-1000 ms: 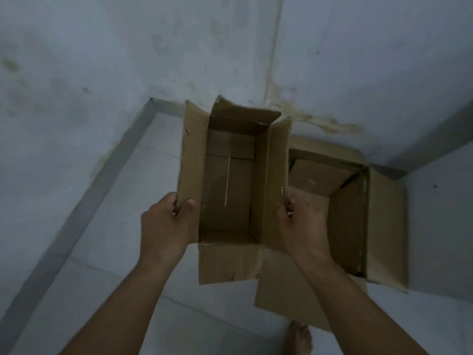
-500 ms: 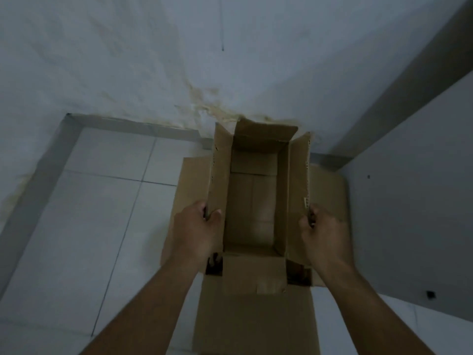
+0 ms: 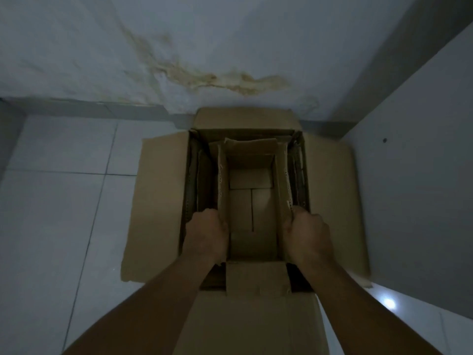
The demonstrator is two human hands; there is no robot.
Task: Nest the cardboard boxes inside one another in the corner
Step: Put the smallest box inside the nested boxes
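A large open cardboard box (image 3: 330, 201) stands on the floor in the corner, its four flaps spread outward. A smaller open cardboard box (image 3: 252, 208) sits down inside it, its flaps upright and its near flap folded toward me. My left hand (image 3: 206, 233) grips the small box's left flap near its lower end. On the opposite side, my right hand (image 3: 305, 233) grips the right flap. Dark gaps show between the two boxes on both sides, with more cardboard edges in them.
A stained white wall (image 3: 204, 60) runs behind the boxes, and a grey wall (image 3: 422, 175) closes the right side. Pale floor tiles (image 3: 64, 201) stretch to the left. A bright light spot (image 3: 389, 303) reflects on the floor at the lower right.
I carried the small box from the left to above the large box and lowered it inside. Both hands kept their hold on its side flaps.
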